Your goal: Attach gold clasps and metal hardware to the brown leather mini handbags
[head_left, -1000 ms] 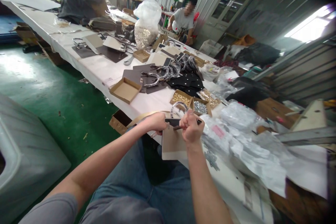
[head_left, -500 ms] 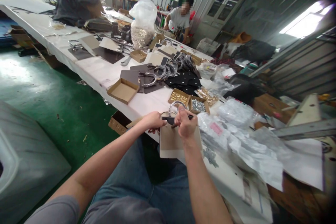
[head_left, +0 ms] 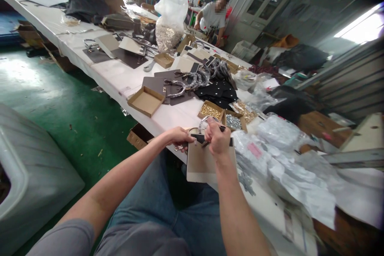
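My left hand (head_left: pixel 181 137) is closed on the upper left corner of a beige bag panel (head_left: pixel 201 167), its thumb lying on the front. The panel has a dark strip along its top and a handle (head_left: pixel 200 126) in clear wrap. A small metal clasp (head_left: pixel 179 148) hangs by my left fingers. My right hand (head_left: pixel 219 139) makes a fist over the panel's upper part, around a slim dark tool (head_left: pixel 222 128) whose ends stick out on both sides. The tool's exact kind is hidden by the fingers.
Beside the panel stand cardboard trays of gold studs (head_left: pixel 211 110) and silver studs (head_left: pixel 233 121). An open cardboard tray (head_left: pixel 146 101) and wrapped handles (head_left: pixel 192 82) lie farther up the white table (head_left: pixel 117 84). Plastic-wrapped packs (head_left: pixel 274 132) sit to the right. Across the table, a person (head_left: pixel 210 16) works.
The view has shifted slightly, so the scene appears a little farther right and most of the table higher. Both hands keep their grips on the bag panel and the tool.
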`<action>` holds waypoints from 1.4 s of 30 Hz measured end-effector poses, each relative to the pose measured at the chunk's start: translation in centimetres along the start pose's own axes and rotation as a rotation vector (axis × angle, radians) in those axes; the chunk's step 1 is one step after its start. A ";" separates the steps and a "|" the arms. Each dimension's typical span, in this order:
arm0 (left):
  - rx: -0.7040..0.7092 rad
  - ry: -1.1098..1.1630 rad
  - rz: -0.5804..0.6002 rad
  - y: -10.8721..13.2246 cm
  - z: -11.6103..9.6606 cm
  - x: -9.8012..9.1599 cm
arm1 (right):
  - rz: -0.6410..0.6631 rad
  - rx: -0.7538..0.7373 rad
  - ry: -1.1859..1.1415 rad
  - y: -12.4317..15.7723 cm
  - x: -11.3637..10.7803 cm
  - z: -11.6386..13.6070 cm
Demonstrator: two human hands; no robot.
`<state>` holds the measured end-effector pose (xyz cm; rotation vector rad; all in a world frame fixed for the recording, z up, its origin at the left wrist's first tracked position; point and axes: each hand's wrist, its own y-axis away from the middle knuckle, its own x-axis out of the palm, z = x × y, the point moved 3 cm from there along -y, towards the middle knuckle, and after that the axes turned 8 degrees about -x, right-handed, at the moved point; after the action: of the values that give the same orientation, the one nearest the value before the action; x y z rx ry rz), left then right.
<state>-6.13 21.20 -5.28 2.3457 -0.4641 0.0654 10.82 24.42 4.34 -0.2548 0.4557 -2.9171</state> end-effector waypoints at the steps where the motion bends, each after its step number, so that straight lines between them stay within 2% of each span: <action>1: 0.008 -0.003 -0.028 0.1 -0.1 0.2 | 0.015 -0.002 -0.003 0.1 0.1 0.3; 5: 0.042 0.013 -0.104 0.7 -0.3 0.8 | 0.041 -0.069 0.019 0.6 1.0 1.5; 9: 0.054 -0.005 -0.135 1.1 -0.3 0.8 | -0.056 -0.190 0.074 0.9 2.0 1.7; 15: 0.103 -0.028 -0.168 0.2 0.2 1.4 | -0.039 -0.157 0.075 1.1 3.2 0.5; 23: 0.113 0.089 0.015 0.8 0.6 1.6 | -0.030 -0.161 0.168 1.0 2.9 -0.1; 27: 0.103 0.055 -0.063 0.8 0.5 1.6 | -0.055 -0.173 0.167 0.7 2.8 -0.4; 34: 0.246 -0.068 -0.165 -0.5 1.2 2.7 | -0.043 -0.157 0.203 0.2 2.8 -0.9; 42: 0.299 -0.120 -0.265 -0.2 1.4 3.0 | -0.050 -0.188 0.227 0.5 2.6 -0.4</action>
<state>-3.35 19.41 -5.86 2.6962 -0.2073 -0.1406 8.27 23.55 4.19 0.0439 0.7708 -2.9663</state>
